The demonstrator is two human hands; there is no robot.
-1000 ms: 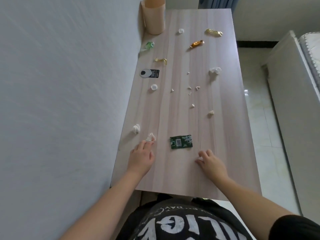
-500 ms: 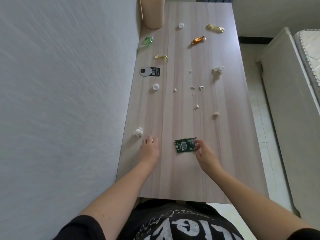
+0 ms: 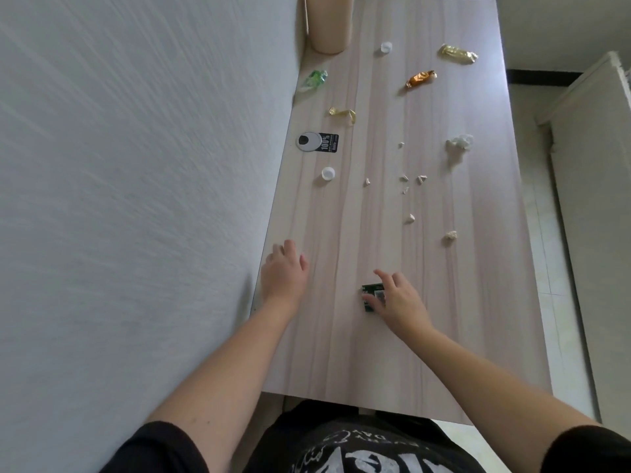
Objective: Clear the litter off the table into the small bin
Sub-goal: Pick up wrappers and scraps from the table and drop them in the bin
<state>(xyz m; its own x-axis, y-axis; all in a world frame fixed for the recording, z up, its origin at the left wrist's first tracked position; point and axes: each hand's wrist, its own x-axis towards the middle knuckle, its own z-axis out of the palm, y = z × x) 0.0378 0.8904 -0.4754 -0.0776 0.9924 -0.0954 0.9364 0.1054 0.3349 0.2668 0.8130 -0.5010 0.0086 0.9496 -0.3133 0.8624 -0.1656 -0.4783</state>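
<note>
One bin [image 3: 329, 27], two caps [image 3: 328, 173], four candy wrappers [image 3: 420, 78], seven small scraps [image 3: 410, 218], one green packet [image 3: 370, 292]

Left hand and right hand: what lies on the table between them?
Only bare table, seen in the head view, runs from the left hand to the green wrapper that the right hand pinches.

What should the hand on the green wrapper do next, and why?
Probably lift the green wrapper clear of the table. The right hand pinches it while it lies on the wood, and the small bin stands at the table's far end by the wall, so it must come up before being carried there.
</note>
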